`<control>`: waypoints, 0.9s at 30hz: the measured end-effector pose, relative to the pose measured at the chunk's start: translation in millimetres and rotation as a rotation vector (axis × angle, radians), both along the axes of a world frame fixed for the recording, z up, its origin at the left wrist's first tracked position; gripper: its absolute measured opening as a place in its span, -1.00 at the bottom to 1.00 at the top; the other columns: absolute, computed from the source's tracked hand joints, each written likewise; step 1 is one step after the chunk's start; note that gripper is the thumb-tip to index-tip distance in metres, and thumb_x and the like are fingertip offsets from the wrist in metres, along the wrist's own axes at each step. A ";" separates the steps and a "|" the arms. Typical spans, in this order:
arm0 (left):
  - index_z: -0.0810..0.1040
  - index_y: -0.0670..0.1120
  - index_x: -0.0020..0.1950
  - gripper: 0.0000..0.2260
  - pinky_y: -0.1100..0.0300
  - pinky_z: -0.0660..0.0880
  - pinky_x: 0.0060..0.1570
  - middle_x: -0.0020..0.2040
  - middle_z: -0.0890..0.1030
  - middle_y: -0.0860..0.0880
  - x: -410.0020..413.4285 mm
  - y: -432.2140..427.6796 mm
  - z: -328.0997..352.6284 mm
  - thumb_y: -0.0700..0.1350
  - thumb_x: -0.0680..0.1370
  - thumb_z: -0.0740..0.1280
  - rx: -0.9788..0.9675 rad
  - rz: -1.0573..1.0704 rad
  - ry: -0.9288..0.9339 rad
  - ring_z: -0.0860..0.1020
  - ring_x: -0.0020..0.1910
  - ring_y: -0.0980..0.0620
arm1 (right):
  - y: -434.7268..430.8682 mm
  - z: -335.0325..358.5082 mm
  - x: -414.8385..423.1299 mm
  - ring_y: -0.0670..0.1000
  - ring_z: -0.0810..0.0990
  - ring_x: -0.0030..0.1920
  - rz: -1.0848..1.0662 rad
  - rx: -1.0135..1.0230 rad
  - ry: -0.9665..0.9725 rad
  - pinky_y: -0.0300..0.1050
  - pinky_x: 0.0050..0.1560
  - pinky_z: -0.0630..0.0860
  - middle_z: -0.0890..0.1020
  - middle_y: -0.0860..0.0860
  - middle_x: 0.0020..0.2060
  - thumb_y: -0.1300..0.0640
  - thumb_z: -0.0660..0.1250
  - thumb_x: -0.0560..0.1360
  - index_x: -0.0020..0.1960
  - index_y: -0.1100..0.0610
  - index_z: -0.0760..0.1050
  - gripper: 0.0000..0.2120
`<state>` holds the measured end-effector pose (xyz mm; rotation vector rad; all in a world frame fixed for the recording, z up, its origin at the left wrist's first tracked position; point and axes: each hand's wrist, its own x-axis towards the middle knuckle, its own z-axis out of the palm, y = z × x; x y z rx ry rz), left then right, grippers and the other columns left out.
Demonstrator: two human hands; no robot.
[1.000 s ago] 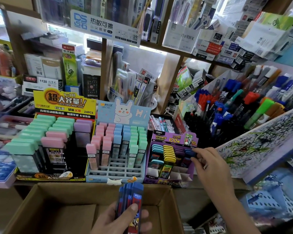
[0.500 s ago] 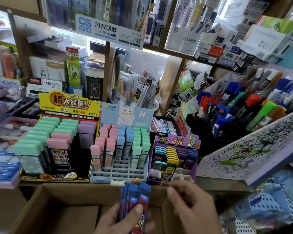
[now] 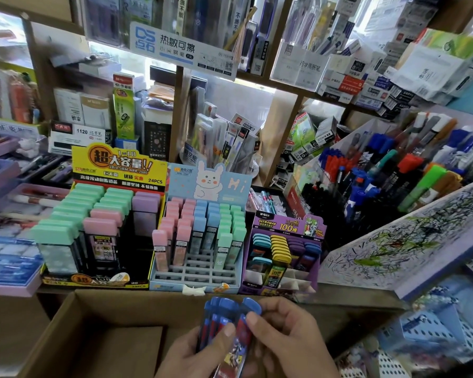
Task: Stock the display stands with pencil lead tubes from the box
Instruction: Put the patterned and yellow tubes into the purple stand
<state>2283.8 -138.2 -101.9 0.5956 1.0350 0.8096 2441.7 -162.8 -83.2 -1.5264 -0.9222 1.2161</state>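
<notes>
My left hand (image 3: 194,353) grips a bundle of blue-capped pencil lead tubes (image 3: 224,320) upright over the open cardboard box (image 3: 99,336). My right hand (image 3: 287,336) pinches the rightmost tube of the bundle near its cap. On the shelf behind stand three display stands: a purple stand (image 3: 281,285) at the right, partly filled with teal, yellow, purple and blue tubes; a light blue rabbit stand (image 3: 197,276) with pink, blue and green tubes and free front slots; and a yellow-and-black stand (image 3: 93,279) with large green, pink and purple tubes.
A marker rack (image 3: 380,186) and a scribbled test pad (image 3: 410,241) slope up at the right. Shelves of boxed stationery (image 3: 366,85) rise behind the stands. Trays of pens (image 3: 6,219) lie at the left. A blue perforated basket (image 3: 434,334) sits low right.
My right hand has come back from the purple stand and down to the bundle, where it now pinches a tube. The left hand has kept holding the bundle.
</notes>
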 end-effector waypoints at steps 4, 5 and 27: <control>0.68 -0.25 -0.19 -0.90 0.27 0.49 -0.57 -0.45 0.68 -0.13 -3.9 -5.4 15.6 -0.32 0.52 0.42 -0.115 0.028 -0.047 0.64 -0.56 0.01 | -3.0 2.9 10.5 0.05 0.52 -0.51 -0.039 0.033 0.003 -0.18 -0.58 0.41 0.68 0.24 -0.32 0.10 0.56 0.26 0.03 0.30 0.60 -0.58; 0.67 -0.26 -0.17 -0.92 0.27 0.51 -0.50 -0.47 0.67 -0.10 -5.5 -6.9 17.8 -0.31 0.52 0.42 -0.116 0.022 -0.033 0.64 -0.55 0.01 | -4.1 5.1 14.9 0.06 0.53 -0.50 -0.054 0.048 -0.004 -0.18 -0.58 0.42 0.68 0.24 -0.32 0.11 0.56 0.26 0.04 0.30 0.59 -0.57; 0.62 -0.26 0.04 -0.89 -0.13 0.64 -0.42 -0.15 0.68 -0.42 -14.3 -9.1 12.4 -0.32 0.53 0.38 -0.153 -0.010 -0.186 0.69 -0.35 -0.34 | 35.1 38.0 127.3 -0.03 0.74 -0.19 -0.246 0.555 -0.655 -0.23 -0.12 0.67 0.74 -0.04 -0.22 0.33 0.39 0.55 0.10 0.09 0.65 -0.80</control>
